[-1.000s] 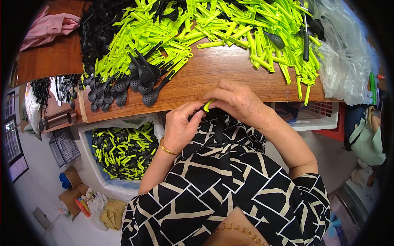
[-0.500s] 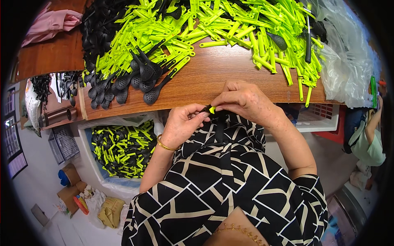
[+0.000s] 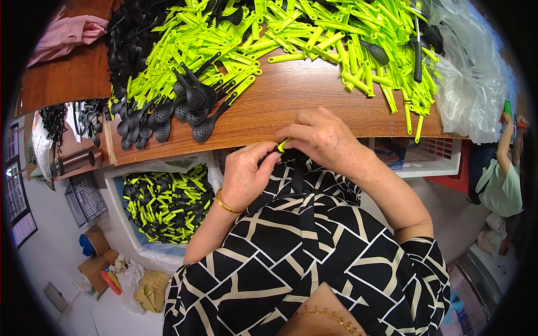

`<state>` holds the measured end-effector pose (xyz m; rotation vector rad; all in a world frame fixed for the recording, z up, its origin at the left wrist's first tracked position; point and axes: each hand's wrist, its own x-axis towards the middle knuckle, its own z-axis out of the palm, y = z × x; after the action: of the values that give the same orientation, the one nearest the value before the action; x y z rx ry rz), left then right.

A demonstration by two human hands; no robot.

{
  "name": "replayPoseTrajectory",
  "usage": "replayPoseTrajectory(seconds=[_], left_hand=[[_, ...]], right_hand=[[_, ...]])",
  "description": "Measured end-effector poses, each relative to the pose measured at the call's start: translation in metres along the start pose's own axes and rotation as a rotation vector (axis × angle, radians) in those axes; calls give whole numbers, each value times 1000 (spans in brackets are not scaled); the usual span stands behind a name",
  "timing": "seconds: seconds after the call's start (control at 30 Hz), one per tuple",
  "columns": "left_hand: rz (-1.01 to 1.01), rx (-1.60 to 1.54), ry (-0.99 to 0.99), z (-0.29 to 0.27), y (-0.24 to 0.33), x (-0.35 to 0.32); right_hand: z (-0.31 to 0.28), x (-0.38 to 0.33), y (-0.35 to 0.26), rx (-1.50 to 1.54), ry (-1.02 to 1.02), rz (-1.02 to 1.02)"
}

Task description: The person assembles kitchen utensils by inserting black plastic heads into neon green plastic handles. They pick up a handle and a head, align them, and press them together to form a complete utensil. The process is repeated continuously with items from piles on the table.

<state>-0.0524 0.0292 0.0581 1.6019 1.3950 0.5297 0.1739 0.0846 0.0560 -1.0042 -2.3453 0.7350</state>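
Observation:
In front of my body, just off the table's near edge, both hands meet at a small black-and-lime-green piece. My left hand pinches its black end between thumb and fingers. The fingertips of my right hand are closed on the lime-green end. Most of the piece is hidden by the fingers. Beyond my hands, a large heap of lime-green handles covers the wooden table. Black perforated spoon heads lie along the heap's left front, several joined to green handles.
Left of my lap stands a white bin, lined with plastic and filled with small black-and-green pieces. A white crate sits under the table at right. Clear plastic sheeting hangs at the table's right end; another person is beyond it.
Both hands have shifted slightly left, still on the piece, and more of its green end shows between the fingers. At far right, the other person's arm has moved.

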Motion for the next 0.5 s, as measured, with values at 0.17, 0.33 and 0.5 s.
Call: replayPoseTrajectory(seconds=[0.17, 0.33, 0.5], left_hand=[[-108, -349, -81, 10, -22, -19], [-354, -951, -322, 5, -63, -12], [-301, -1019, 67, 51, -52, -13]], right_hand=[[12, -4, 9, -161, -53, -159], [22, 6, 16, -193, 99, -424], [22, 11, 30, -253, 30, -364]])
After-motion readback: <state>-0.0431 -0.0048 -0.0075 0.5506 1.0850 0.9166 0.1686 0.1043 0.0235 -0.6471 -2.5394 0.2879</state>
